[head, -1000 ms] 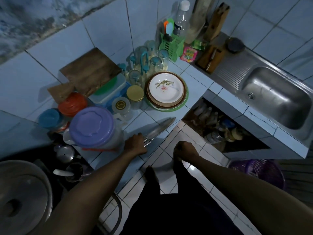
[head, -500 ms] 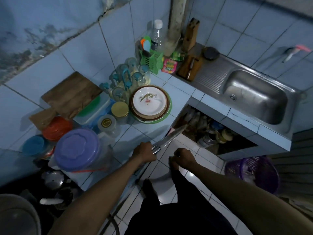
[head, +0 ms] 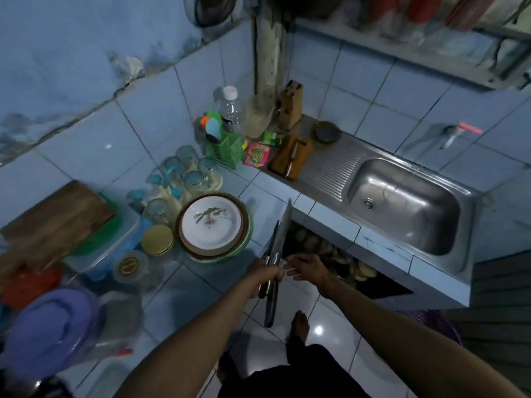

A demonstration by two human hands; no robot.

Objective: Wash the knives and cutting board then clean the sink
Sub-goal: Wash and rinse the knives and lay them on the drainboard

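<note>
While gripping the handles of two knives (head: 280,234) in a closed fist, left hand (head: 265,275) held above the near edge of the tiled counter (head: 172,291), blades pointing away toward the far wall, handle ends hanging down past the wrist. Right hand (head: 307,267) just beside it to the right, fingers loosely spread and straight, holding nothing, fingertips close to the knife handles; contact impossible to tell. Wooden cutting board (head: 54,222) far off to the left, tilted on top of plastic boxes against the wall. Steel sink (head: 402,205) to the right, basin bare, tap (head: 457,133) on the wall above. Second small board (head: 291,156) with a peeler lying on the draining side, next to a knife block (head: 291,106). Stack of plates (head: 212,224) on the counter left of the blades.
</note>
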